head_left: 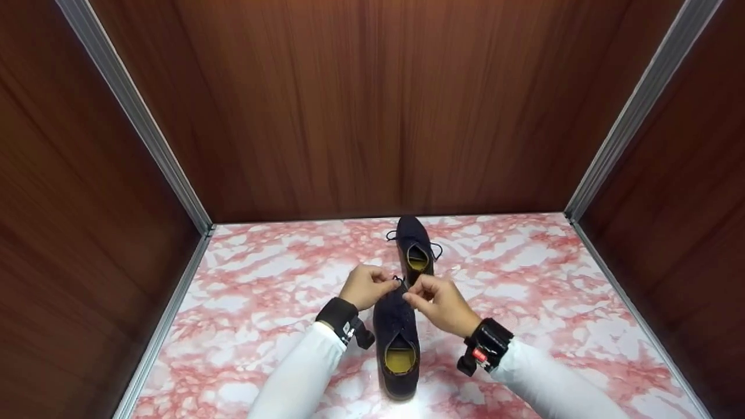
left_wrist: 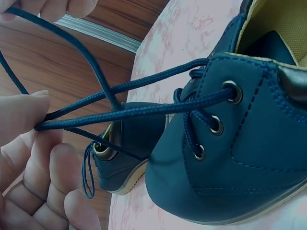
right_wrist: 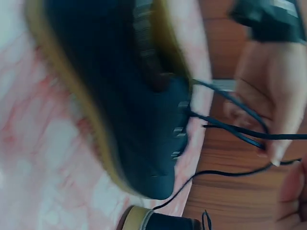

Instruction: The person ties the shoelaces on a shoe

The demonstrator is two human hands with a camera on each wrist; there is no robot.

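A dark navy lace-up shoe (head_left: 391,317) with a yellow lining stands toe away from me, between my hands. My left hand (head_left: 364,288) pinches its drawn-up shoelace (left_wrist: 158,112) between thumb and forefinger, above the front of the shoe. In the left wrist view the lace runs from the metal eyelets (left_wrist: 232,92) to that pinch, where strands cross. My right hand (head_left: 445,305) is close beside the left one, thumb and forefinger pinching another stretch of the lace. Only its fingertips (right_wrist: 290,194) show at the edge of the right wrist view.
A matching shoe (head_left: 410,228) lies just beyond, near the back wall, with its lace tied in a bow (head_left: 437,251). Wood-grain panels (head_left: 372,116) with metal corner strips (head_left: 169,157) enclose the red-and-white marbled surface (head_left: 262,279) at the back and sides.
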